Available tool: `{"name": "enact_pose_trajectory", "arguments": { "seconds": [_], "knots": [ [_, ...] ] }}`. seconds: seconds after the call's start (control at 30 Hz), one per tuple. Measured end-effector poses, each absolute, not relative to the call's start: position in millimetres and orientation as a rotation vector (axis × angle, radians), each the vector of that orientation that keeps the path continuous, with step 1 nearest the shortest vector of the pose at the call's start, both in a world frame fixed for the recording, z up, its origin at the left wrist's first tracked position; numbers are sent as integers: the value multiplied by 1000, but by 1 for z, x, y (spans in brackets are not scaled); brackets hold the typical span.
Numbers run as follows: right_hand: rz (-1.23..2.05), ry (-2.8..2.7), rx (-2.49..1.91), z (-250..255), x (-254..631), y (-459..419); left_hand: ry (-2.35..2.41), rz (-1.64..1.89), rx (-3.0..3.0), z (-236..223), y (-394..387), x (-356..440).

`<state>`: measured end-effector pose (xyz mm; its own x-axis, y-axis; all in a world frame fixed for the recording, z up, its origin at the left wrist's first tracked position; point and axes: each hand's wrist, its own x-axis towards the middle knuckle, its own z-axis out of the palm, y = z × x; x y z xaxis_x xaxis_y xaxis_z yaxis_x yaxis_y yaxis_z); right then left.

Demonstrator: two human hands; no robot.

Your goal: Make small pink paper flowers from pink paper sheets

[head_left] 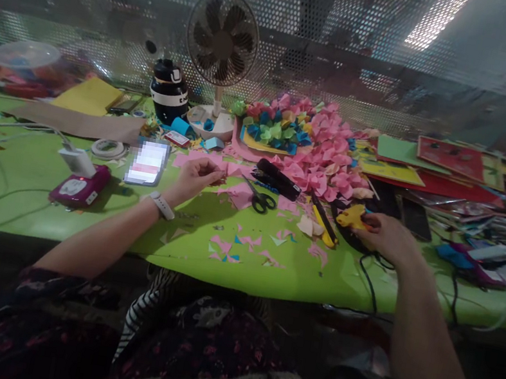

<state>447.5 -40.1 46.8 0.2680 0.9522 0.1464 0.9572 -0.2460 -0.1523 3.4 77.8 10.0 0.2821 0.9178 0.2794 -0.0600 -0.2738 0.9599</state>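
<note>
My left hand (196, 178), with a pale watch on its wrist, is low over pink paper strips (184, 159). Its thumb and fingers are pinched together; whatever lies between the tips is too small to make out. Farther right, my right hand (386, 235) is closed around a yellow glue gun (351, 216), and a black cord hangs below that hand. Black-handled scissors (263, 201) and a black stapler (279, 179) lie between the hands. A yellow-and-black cutter (324, 222) rests just left of the glue gun. Pink and blue paper scraps (248, 241) are scattered nearer me.
Behind the hands rises a heap of folded pink paper flowers (323, 150), beside a tray of blue and green ones (273, 131). A fan (223, 40) and black jug (168, 93) stand at the back. Left are a lit phone (147, 162) and purple power block (82, 185).
</note>
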Motion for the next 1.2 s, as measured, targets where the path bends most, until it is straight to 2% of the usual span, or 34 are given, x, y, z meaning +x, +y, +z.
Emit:
{"name": "enact_pose_trajectory", "arguments": {
  "seconds": [0.13,0.2,0.43,0.77,1.2],
  "knots": [
    [-68,-1794,-2473,62,434,-41,815,1194,1523,10,77,4],
    [-173,-1839,-2381,67,416,-37,810,1190,1515,10,77,5],
    [-82,-2215,-1910,66,340,4,839,1206,1537,10,79,3],
    [46,-2409,-1874,84,307,18,859,1267,1412,20,75,2],
    [149,-2647,-1635,52,216,49,865,1237,1358,16,78,2]
  ]
}}
